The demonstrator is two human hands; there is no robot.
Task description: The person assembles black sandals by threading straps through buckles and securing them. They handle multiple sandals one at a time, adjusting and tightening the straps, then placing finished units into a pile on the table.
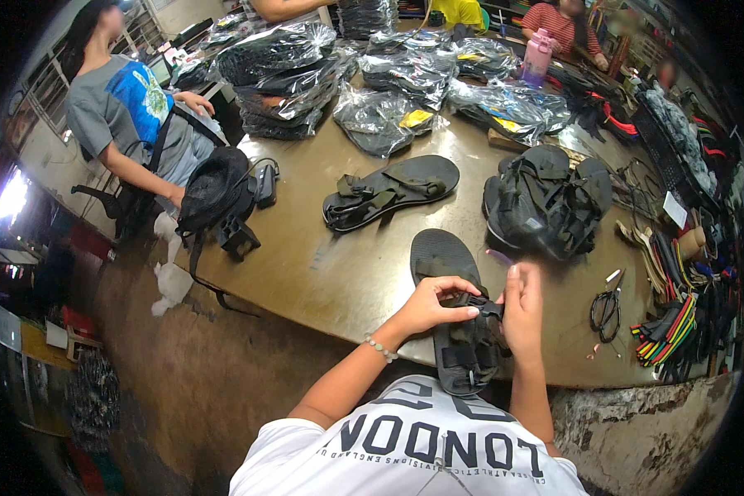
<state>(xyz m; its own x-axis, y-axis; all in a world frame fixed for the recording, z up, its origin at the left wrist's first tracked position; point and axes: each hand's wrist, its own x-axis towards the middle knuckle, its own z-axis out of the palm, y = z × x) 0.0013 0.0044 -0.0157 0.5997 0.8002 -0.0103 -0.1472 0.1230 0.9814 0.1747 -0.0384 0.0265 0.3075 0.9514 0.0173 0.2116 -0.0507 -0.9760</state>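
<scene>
A black strap sandal (440,248) lies at the table's near edge, its toe pointing away from me and its heel overhanging toward my shirt. The thumb and fingers of my left hand (435,306) pinch a black buckle (488,307) on its strap. Close by on the right, my right hand (522,318) is raised with thumb and fingers drawn together. Its fingertips are blurred, so what they hold cannot be made out. Another single sandal (413,183) rests farther off, and a pile of sandals (546,198) sits to its right.
Scissors (606,314) lie on the right, near coloured straps (670,331). Plastic-wrapped stacks (281,91) and a pink bottle (536,58) stand at the back. A black bag (215,194) hangs at the table's left edge (248,273), beside a seated person (132,107). Other people are behind the table.
</scene>
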